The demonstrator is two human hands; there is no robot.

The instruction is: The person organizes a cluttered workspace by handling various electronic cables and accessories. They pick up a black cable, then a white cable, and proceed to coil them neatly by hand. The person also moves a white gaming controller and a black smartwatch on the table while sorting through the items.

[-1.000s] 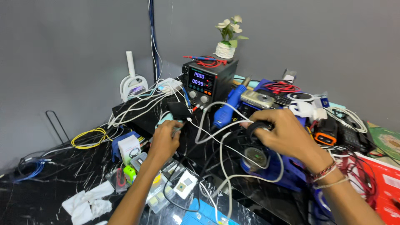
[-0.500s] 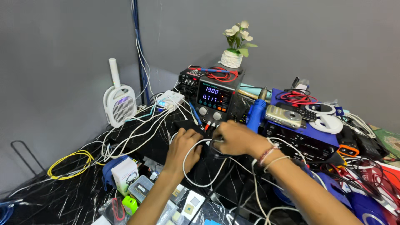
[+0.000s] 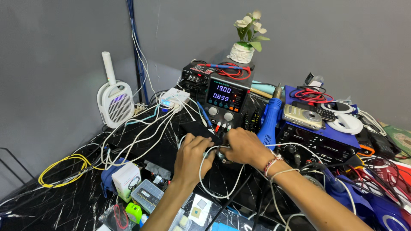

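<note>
white cable [image 3: 204, 179], black marbled table [image 3: 55, 205], yellow wire [image 3: 64, 171]

Whatever sits between the left hand [image 3: 193, 155] and right hand [image 3: 244, 146], perhaps a connector, stays hidden.

One bench power supply [image 3: 226, 99], one blue hot-air gun [image 3: 269, 117], one silver camera [image 3: 302, 116], one flower pot [image 3: 242, 53], one white bug zapper [image 3: 114, 102], two hands.

White cables [image 3: 141, 128] crowd the counter [image 3: 51, 205] left of centre; the power supply [image 3: 227, 96] and blue hot-air handle [image 3: 269, 117] block the middle. Bare counter shows lower left.
</note>
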